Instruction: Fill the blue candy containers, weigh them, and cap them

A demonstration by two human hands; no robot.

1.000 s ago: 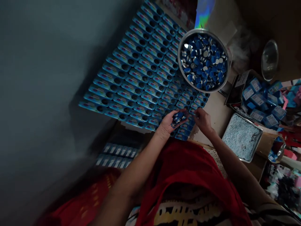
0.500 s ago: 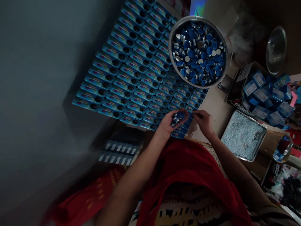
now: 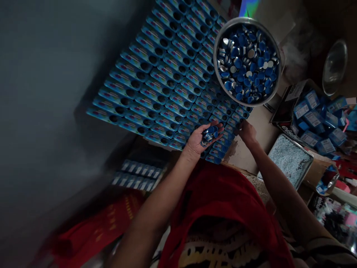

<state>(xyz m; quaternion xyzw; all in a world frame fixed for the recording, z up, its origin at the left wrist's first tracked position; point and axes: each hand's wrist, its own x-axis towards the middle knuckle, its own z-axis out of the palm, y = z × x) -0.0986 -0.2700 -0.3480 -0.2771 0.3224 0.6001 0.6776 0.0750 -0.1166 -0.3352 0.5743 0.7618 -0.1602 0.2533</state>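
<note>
Palm up, my left hand cups several small blue and silver caps above the near edge of the packs. My right hand has its fingers pressed together at the right end of the rows; whatever they hold, if anything, is hidden. Blue printed packs, each with a dark round hole at one end, lie in long slanting rows. A round metal bowl full of blue and silver caps stands over the upper right part of the rows.
A metal tray of pale blue bits lies at the right. Behind it is a black carton with blue boxes. A clear bowl is further back. More packs sit lower left, near red cloth.
My right hand has moved away from my left hand to the right end of the rows. My left palm is more open and its caps show more. The whole view has shifted slightly.
</note>
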